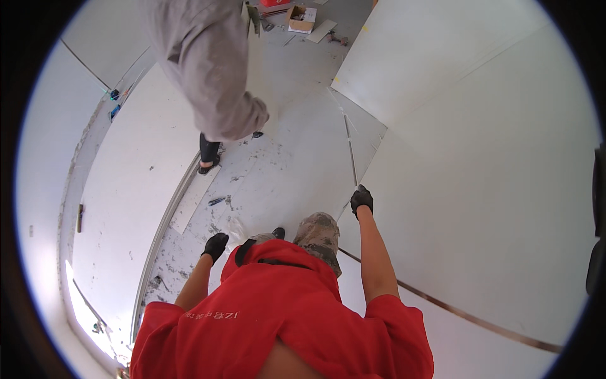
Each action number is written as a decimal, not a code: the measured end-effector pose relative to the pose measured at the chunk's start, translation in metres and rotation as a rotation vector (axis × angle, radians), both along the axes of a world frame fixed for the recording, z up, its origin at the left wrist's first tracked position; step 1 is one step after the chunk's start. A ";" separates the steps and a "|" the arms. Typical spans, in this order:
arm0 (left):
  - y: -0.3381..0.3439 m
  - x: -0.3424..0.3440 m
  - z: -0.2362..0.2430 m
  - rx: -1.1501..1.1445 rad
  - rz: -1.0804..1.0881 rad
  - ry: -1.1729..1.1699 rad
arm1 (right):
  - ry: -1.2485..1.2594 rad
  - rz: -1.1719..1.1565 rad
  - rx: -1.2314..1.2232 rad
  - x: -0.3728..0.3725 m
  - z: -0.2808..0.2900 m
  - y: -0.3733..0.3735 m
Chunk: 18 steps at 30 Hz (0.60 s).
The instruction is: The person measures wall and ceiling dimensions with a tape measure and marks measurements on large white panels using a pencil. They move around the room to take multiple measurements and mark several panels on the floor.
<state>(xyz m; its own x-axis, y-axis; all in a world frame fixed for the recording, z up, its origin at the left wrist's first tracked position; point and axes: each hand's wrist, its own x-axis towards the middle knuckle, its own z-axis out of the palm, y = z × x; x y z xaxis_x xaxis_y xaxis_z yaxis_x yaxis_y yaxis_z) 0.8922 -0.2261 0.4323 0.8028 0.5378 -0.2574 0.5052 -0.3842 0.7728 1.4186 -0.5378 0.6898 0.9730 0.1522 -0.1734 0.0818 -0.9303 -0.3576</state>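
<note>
My right hand (362,199), in a black glove, is closed around the near end of a long thin silver metal bar (351,149). The bar points away from me, alongside the edge of a large pale panel (480,183) on the right. My left hand (216,246), also in a black glove, hangs low on the left with its fingers curled, and I see nothing in it. Close beside it is a crumpled piece of clear plastic (236,230). My camouflage trousers and red top fill the lower middle.
Another person in a grey-brown sleeve (218,82) stands ahead on the left. A long curved-looking pale board (120,189) lies along the left. Debris and a small dark blue tool (216,201) are on the grey floor. Farther off stands a cardboard box (302,19) near a power tool (338,39).
</note>
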 end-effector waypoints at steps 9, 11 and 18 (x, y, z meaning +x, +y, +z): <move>-0.188 -0.412 0.113 -0.243 0.686 0.294 | 0.009 0.127 -0.279 -0.090 0.119 0.036; -0.227 -0.441 0.138 -0.347 0.628 0.336 | 0.005 0.177 -0.429 -0.069 0.155 -0.004; -0.392 -0.543 0.272 -0.548 0.692 0.061 | 0.646 -0.277 0.545 -0.250 0.189 -0.047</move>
